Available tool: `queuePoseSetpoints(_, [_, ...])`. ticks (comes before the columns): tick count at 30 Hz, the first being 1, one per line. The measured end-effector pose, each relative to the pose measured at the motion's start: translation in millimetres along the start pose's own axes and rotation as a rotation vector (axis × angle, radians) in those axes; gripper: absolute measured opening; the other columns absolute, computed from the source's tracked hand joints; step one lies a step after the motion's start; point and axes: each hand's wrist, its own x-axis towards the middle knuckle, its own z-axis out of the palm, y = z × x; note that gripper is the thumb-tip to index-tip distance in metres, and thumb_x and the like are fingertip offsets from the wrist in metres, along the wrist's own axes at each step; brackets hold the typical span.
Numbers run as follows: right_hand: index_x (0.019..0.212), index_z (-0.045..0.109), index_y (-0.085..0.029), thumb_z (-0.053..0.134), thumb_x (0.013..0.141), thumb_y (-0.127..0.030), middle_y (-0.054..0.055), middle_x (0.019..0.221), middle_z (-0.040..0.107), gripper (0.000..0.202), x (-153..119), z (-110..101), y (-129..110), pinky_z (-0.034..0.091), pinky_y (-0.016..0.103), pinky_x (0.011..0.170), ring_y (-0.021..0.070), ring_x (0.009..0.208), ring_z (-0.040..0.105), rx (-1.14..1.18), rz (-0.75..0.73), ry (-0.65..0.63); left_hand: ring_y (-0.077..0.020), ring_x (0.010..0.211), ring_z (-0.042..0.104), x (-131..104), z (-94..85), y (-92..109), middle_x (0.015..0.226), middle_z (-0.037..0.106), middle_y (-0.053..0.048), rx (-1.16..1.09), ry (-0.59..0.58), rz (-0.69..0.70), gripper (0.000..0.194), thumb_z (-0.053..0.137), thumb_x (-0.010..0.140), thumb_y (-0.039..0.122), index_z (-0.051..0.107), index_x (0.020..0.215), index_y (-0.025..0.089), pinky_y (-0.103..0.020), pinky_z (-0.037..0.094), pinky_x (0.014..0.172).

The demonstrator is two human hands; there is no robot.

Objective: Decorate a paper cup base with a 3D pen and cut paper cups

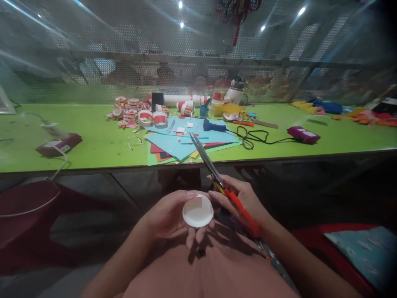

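A round white paper piece (197,212), like the bottom of a paper cup, lies in my left hand (170,213), its fingers under it and the thumb on its upper rim. In my right hand (240,198) are scissors with orange handles (243,211); their long metal blades point up and forward, away from me. The right fingertips reach the upper right rim of the white piece. Both hands are above my lap, in front of the table's near edge.
On the green table (118,151) lie blue paper sheets (176,147), a dark blue corded tool (214,125), red-and-white paper cups (159,118) and a heap of cut cup pieces (125,109). Purple power sockets (304,135) stand at the right. A bottle (235,91) stands behind.
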Motion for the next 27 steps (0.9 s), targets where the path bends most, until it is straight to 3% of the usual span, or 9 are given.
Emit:
queuePoseSetpoints(6, [0.11,0.064,-0.015,0.066,0.078,-0.029,0.008,0.094,0.07,0.036,-9,-9,39,0.055,0.031,0.076,0.0188,0.079,0.066,-0.114,0.014,0.342,-0.0231,0.065,0.072,8,-5.0,0,0.084,0.07,-0.017,-0.028,0.042,-0.009,0.045,0.04,0.094,0.035,0.061,0.119,0.004,-0.023,0.056,0.043])
queuePoseSetpoints(9, [0.106,0.064,-0.015,0.065,0.08,-0.031,0.008,0.092,0.072,0.031,-20,-16,42,0.056,0.031,0.074,0.0192,0.077,0.067,-0.132,0.04,0.41,-0.0247,0.07,0.072,11,-3.5,3,0.088,0.07,-0.019,-0.066,0.053,0.067,0.044,0.037,0.096,0.035,0.06,0.119,0.005,-0.024,0.058,0.046])
queuePoseSetpoints(16, [0.099,0.069,-0.016,0.066,0.081,-0.036,0.002,0.073,0.069,0.027,-40,-4,33,0.055,0.02,0.057,0.0149,0.062,0.066,-0.059,0.032,0.289,-0.0239,0.075,0.073,3,9.6,12,0.092,0.072,-0.02,-0.176,0.236,0.268,0.04,0.034,0.1,0.031,0.062,0.108,0.005,-0.02,0.059,0.051])
queuePoseSetpoints(21, [0.099,0.07,-0.017,0.067,0.081,-0.038,0.004,0.082,0.073,0.027,-41,7,30,0.057,0.021,0.065,0.0174,0.07,0.069,-0.022,0.068,0.191,-0.0245,0.079,0.075,-3,11.6,18,0.094,0.073,-0.019,-0.249,0.294,0.327,0.043,0.033,0.101,0.035,0.065,0.101,0.007,-0.02,0.061,0.056])
queuePoseSetpoints(27, [0.097,0.073,-0.021,0.069,0.078,-0.035,0.003,0.083,0.075,0.024,-52,6,31,0.057,0.021,0.064,0.0173,0.069,0.07,0.013,0.047,0.111,-0.0231,0.077,0.075,-5,10.1,21,0.089,0.074,-0.018,-0.288,0.371,0.376,0.042,0.037,0.1,0.035,0.068,0.094,0.006,-0.019,0.059,0.054])
